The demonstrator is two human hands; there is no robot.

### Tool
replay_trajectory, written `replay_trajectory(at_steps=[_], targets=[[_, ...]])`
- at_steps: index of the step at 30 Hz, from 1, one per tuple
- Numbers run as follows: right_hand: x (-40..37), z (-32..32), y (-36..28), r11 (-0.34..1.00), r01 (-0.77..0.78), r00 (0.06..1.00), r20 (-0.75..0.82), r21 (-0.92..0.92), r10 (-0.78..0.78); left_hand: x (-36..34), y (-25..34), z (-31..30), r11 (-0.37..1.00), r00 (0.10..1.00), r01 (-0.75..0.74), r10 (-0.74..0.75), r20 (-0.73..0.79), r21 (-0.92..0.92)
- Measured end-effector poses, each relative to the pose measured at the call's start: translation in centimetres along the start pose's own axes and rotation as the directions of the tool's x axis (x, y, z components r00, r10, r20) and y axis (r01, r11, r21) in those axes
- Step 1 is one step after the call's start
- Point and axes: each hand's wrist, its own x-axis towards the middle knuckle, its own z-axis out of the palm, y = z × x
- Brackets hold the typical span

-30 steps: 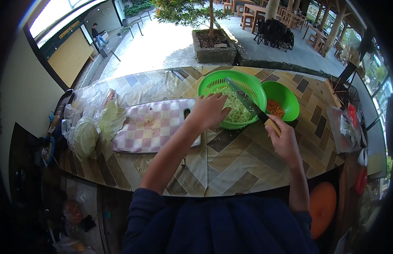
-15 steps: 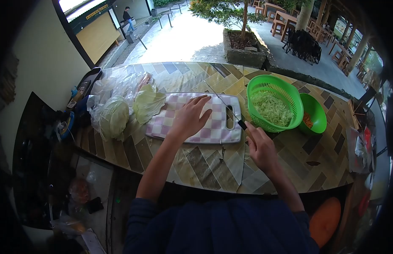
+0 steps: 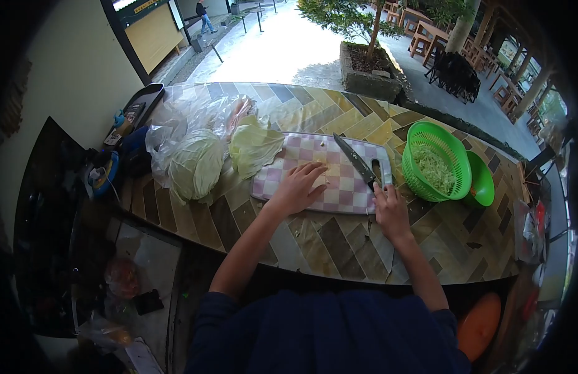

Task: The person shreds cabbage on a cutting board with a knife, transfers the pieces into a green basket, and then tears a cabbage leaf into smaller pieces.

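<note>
Pink-checked board [image 3: 345,177] under flat left hand [image 3: 298,187]

The tiled counter [image 3: 339,243] bears a checked cutting board [image 3: 342,184] beneath the right hand [image 3: 391,210] gripping the knife [image 3: 356,162]. The colander [image 3: 435,159] and bowl [image 3: 483,187] stand just right of that grip, the cabbage leaf [image 3: 254,146] and bagged cabbage [image 3: 195,165] farther left.

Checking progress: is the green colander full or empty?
Partly full: shredded cabbage covers the bottom of the green colander, well below its rim.
</note>
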Motion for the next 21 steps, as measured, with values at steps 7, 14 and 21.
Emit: replay_trajectory(at_steps=[7, 14, 21], targets=[[5.3, 0.5, -9.4, 0.946, 0.131, 0.991, -0.002, 0.295, -0.137, -3.5, -3.5, -4.5, 0.979, 0.947, 0.082, -0.019, -0.321, 0.185], [15.2, 8.3, -17.9, 0.882, 0.273, 0.947, -0.271, 0.385, -0.174, -7.8, -8.3, -6.2, 0.996, 0.927, 0.049, -0.017, -0.374, 0.076], [20.7, 8.9, -18.3, 0.899, -0.023, 0.999, 0.033, 0.438, 0.01, -9.9, -8.8, -7.4, 0.996, 0.947, 0.041, -0.064, -0.314, -0.08]])
